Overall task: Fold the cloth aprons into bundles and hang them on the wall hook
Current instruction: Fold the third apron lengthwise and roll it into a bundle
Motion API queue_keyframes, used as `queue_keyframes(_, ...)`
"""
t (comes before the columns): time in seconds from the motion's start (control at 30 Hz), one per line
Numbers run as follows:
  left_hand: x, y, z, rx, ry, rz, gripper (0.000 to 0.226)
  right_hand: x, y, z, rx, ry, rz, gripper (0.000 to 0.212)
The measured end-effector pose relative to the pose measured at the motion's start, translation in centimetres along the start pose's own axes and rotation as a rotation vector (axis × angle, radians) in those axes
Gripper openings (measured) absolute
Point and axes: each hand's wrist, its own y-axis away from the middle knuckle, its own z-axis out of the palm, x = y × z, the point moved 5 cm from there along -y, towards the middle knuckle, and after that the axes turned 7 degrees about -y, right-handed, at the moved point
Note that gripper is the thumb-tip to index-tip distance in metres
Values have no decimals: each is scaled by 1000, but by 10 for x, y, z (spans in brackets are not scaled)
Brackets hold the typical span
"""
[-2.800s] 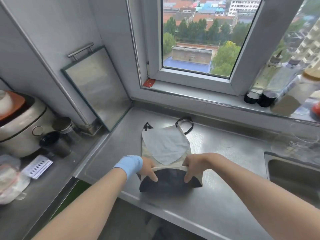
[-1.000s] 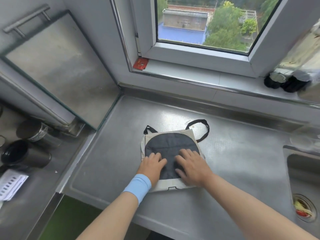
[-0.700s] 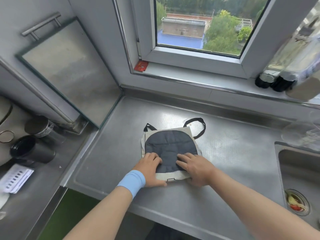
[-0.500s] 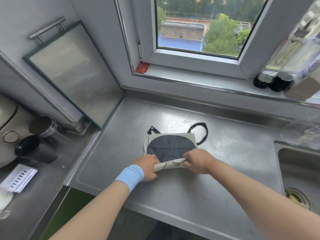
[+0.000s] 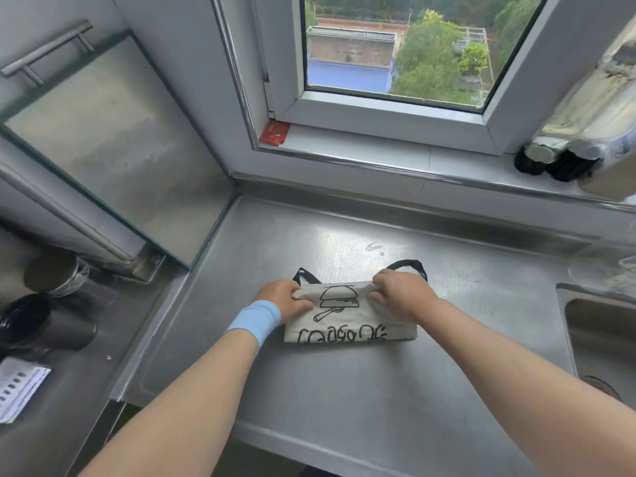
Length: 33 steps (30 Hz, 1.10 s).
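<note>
Cream cloth apron (image 5: 347, 321), folded into a flat oblong bundle, is laid on the steel bench (image 5: 309, 390), with its near edge toward the person. A black line drawing and a row of black lettering are carried on its upper face.

Left grip (image 5: 285, 297): narrow, the fingers curled onto the far left corner of the apron, which is pinched there. A pale blue wristband (image 5: 256, 320) is worn just behind this grip.

Right grip (image 5: 399, 297): narrow, the fingers curled over the far right corner of the apron, which is held there. Both grips are set on the same far edge, with the drawing shown between them.

Black strap (image 5: 409, 265): a loop is seen just beyond the right grip, lying on the bench; a shorter black piece is seen just beyond the left grip.

Steel board (image 5: 113, 139) with a bar handle: leaned against the wall, well beyond and to the left of the left grip.

Dark cup (image 5: 38, 325) and metal-lidded jar (image 5: 56, 275): stood side by side on a lower surface, far left of the left grip. A printed paper (image 5: 17, 390) is laid nearer than the cup.

Sink (image 5: 602, 339): sunk into the bench, well to the right of the right grip.

Window (image 5: 395, 46): set beyond both grips. A small red packet (image 5: 274, 133) is placed at the left end of its sill, and dark-based bottles (image 5: 568, 160) at the right end.
</note>
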Motion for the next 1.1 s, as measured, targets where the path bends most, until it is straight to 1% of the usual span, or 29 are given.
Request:
queue_keyframes(0.07,3,-5,2,77,-64,-21,27,-2,-8,0,27,42,-2,21)
queue_keyframes(0.1,7,-7,3,149,-160,-15,27,-2,-13,0,40,49,-1,21)
queue_keyframes(0.17,22,-5,6,358,-365,35,32,-2,-20,3,56,55,5,26)
queue_keyframes(0.2,35,-1,11,447,-406,105,34,-2,-23,5,62,56,12,29)
queue_keyframes(0.23,49,3,19,515,-401,212,35,-1,-25,6,74,60,15,31)
queue_keyframes(0.27,63,6,30,533,-387,333,33,0,-26,6,85,68,18,32)
queue_keyframes(0.3,74,6,43,512,-393,422,29,1,-28,8,88,74,18,32)
queue_keyframes(0.33,80,6,54,469,-402,463,28,2,-29,10,83,75,15,31)
queue_keyframes(0.4,79,2,69,363,-418,430,38,3,-31,12,68,88,5,27)
queue_keyframes(0.47,69,-4,79,266,-433,393,49,-2,-29,12,91,184,-35,26)
queue_keyframes(0.53,62,-9,86,200,-453,381,60,-12,-25,19,151,342,-122,35)
queue_keyframes(0.57,61,-10,87,194,-467,381,63,-21,-21,25,165,360,-169,42)
queue_keyframes(0.63,60,-13,89,168,-510,399,66,-34,-12,43,152,284,-227,56)
queue_keyframes(0.73,54,-13,87,179,-528,400,68,-27,0,67,71,109,-125,66)
queue_keyframes(0.8,45,-9,85,195,-496,357,65,-12,5,73,32,43,-63,66)
queue_keyframes(0.87,30,-5,84,252,-491,305,60,-3,8,70,30,35,-84,63)
queue_keyframes(1.0,7,0,78,196,-479,220,61,2,10,66,8,59,-111,61)
queue_keyframes(1.1,10,4,70,201,-547,219,59,-7,15,58,50,81,-113,60)
